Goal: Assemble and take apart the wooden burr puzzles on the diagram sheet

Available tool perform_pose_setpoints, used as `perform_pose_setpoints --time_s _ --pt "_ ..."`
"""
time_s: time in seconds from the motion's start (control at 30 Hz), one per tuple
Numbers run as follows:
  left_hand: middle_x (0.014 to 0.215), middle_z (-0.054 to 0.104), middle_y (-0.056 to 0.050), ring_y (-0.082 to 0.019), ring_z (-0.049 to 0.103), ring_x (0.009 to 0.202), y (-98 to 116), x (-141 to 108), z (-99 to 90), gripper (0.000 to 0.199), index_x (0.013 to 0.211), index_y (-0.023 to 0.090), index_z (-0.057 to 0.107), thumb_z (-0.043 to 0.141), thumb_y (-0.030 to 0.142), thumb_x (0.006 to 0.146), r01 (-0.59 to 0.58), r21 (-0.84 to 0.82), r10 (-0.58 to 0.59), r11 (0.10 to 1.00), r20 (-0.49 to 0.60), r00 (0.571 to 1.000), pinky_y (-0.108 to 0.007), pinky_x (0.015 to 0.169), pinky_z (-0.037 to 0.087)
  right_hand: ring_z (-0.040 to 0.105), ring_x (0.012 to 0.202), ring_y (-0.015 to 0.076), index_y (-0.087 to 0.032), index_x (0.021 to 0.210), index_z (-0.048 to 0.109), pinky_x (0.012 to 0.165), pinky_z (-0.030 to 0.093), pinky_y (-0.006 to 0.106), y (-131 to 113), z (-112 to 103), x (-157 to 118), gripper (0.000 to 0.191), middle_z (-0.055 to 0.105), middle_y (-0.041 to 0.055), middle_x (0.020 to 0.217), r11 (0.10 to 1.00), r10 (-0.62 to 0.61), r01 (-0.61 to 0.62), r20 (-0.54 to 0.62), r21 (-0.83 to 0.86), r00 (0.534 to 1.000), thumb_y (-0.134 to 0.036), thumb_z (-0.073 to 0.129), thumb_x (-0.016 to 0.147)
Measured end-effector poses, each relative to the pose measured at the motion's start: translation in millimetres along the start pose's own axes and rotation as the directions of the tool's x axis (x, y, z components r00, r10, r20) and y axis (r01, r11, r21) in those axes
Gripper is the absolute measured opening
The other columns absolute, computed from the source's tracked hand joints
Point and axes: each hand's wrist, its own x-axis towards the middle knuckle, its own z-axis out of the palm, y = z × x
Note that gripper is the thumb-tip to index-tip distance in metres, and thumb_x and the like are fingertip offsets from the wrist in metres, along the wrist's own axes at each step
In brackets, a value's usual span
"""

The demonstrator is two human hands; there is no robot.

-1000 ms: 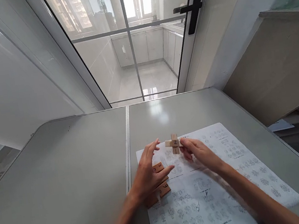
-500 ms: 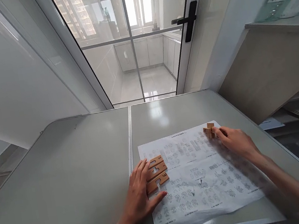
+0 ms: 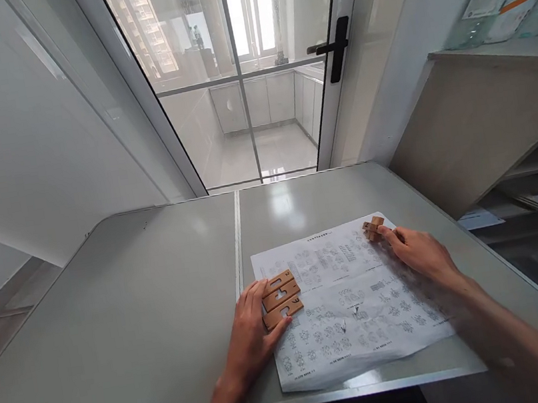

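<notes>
Three flat wooden pieces with cut-outs point(image 3: 281, 294) lie side by side on a printed sheet of paper point(image 3: 338, 326), near its left edge. My left hand point(image 3: 251, 322) rests against their left side, its thumb and fingers around the stack's ends. At the sheet's upper right corner, my right hand point(image 3: 421, 256) pinches a small cross-shaped wooden assembly point(image 3: 372, 227) between thumb and fingers. The palm side of my right hand is hidden.
The sheet lies on a grey-green table point(image 3: 141, 328) with a metal seam. Beyond stands a glass door with a black handle point(image 3: 338, 48). At the right, a shelf point(image 3: 500, 56) holds clear plastic packaging.
My left thumb has moved in against the nearest flat piece, and the three pieces sit closer together. The wooden assembly in my right hand has turned and tilted. The camera view has shifted slightly.
</notes>
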Motion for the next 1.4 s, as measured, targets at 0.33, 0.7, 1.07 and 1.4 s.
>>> perform_pose_setpoints --time_s 0.33,0.7,1.07,1.4 --pt "0.149 0.06 -0.011 -0.035 0.059 0.139 -2 0 -0.5 0.073 0.154 0.032 0.046 0.081 0.039 0.09 -0.019 -0.04 0.019 0.999 -0.015 1.0 -0.058 0.116 0.051 0.068 0.068 0.0206 -0.024 0.095 0.061 0.065 0.05 0.033 -70 14 -99 0.026 0.073 0.0044 0.089 0.731 -0.627 0.558 0.066 0.392 0.776 -0.043 0.051 0.11" --pt "0.153 0.053 -0.008 -0.032 0.056 0.142 -2 0 -3.8 0.059 0.145 0.035 0.057 0.081 0.034 0.091 -0.015 -0.087 0.016 0.996 0.019 1.0 -0.055 0.119 0.05 0.078 0.094 0.0241 -0.024 0.115 0.062 0.07 0.057 0.031 -140 57 -128 0.021 0.074 0.0054 0.127 0.504 -0.858 0.798 0.081 0.331 0.508 -0.011 0.067 0.099" --pt "0.154 0.054 -0.009 -0.035 0.055 0.143 -9 0 -3.3 0.065 0.146 0.038 0.06 0.086 0.04 0.087 -0.022 -0.093 0.026 0.995 0.032 0.999 -0.057 0.118 0.05 0.074 0.078 0.021 -0.021 0.109 0.065 0.07 0.056 0.033 -139 56 -121 0.008 0.069 0.0071 0.116 0.572 -0.819 0.744 0.195 0.345 0.54 -0.029 0.065 0.106" --pt "0.144 0.063 -0.008 -0.03 0.062 0.135 -3 1 -5.6 0.034 0.137 0.033 0.07 0.057 0.042 0.107 0.063 -0.151 -0.064 0.987 -0.008 0.998 -0.051 0.116 0.054 0.068 0.072 0.019 -0.022 0.091 0.06 0.065 0.047 0.03 -128 58 -125 0.013 0.068 0.0041 0.101 0.628 -0.778 0.712 0.249 0.314 0.576 -0.021 0.06 0.105"
